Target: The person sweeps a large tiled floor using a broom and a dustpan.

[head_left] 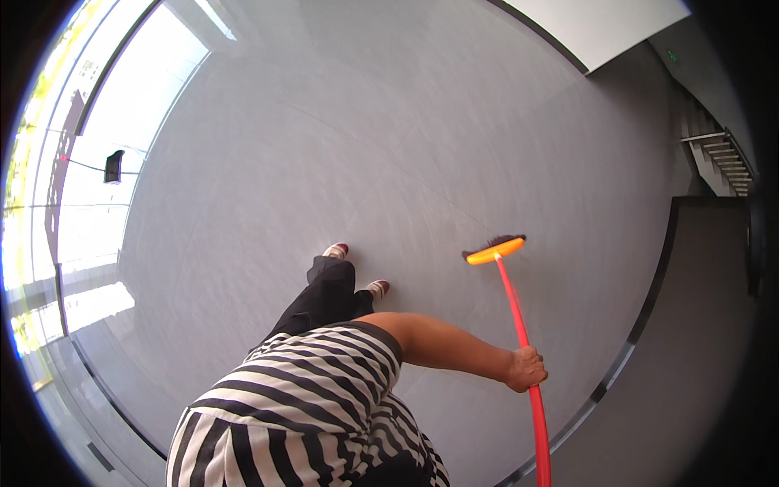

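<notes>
A broom with a red handle (514, 300) slants from the lower edge up to its orange head (497, 250), whose dark bristles (497, 240) meet the grey floor. My left arm, in a black-and-white striped short sleeve, reaches across my body to the right. Closed round the middle of the handle is my left hand (527, 369), with its fingers wrapped over the shaft. The upper end of the handle runs out of the picture at the bottom. My right hand does not show.
My feet, in dark red and white shoes (379, 287), stand left of the broom. Bright glass panels (89, 195) line the left side, with a small black object (114, 166) near them. A white wall block (600, 32), a staircase (726, 162) and a dark grey surface (698, 325) lie right.
</notes>
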Demonstrator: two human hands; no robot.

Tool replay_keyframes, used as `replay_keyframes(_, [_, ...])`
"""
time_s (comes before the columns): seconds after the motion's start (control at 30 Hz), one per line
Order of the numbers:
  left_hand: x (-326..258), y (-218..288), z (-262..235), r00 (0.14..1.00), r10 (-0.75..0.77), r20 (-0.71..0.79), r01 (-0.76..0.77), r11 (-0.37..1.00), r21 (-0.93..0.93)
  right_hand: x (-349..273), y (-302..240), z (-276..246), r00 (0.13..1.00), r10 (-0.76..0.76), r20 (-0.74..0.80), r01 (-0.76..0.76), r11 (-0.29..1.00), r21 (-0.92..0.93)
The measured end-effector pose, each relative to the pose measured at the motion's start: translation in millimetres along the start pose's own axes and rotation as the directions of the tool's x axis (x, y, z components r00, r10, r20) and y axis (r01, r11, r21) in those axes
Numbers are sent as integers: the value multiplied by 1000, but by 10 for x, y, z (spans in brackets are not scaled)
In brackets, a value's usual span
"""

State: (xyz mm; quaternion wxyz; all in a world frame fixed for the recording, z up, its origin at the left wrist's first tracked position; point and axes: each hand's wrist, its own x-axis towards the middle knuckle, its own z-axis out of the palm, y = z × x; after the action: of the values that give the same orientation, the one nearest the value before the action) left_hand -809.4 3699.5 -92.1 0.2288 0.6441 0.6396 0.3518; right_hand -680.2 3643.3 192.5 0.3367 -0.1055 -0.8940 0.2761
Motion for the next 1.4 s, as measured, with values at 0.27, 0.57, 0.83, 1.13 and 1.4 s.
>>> replay_keyframes(0.27, [-1737,-1789,-962,837,-540,-91,543,799,257,124,811,1104,933,318,170,-359,859,366])
replay_keyframes(0.57, [-4488,-3667,-1859,316,-921,-226,925,247,288,277,887,4599,528,163,833,-822,343,454])
replay_keyframes(0.83, [-3238,-4233,-1860,501,-865,-30,821,464,331,962,1436,4352,538,491,685,-843,319,434])
replay_keyframes(1.13, [92,-2643,-1181,925,-303,230,327,942,-73,1770,620,2145,758,641,122,-643,766,-30])
replay_keyframes(1.4, [196,-1993,-1654,997,61,48,-53,988,-145,2064,-219,2088,952,218,213,-154,947,-283])
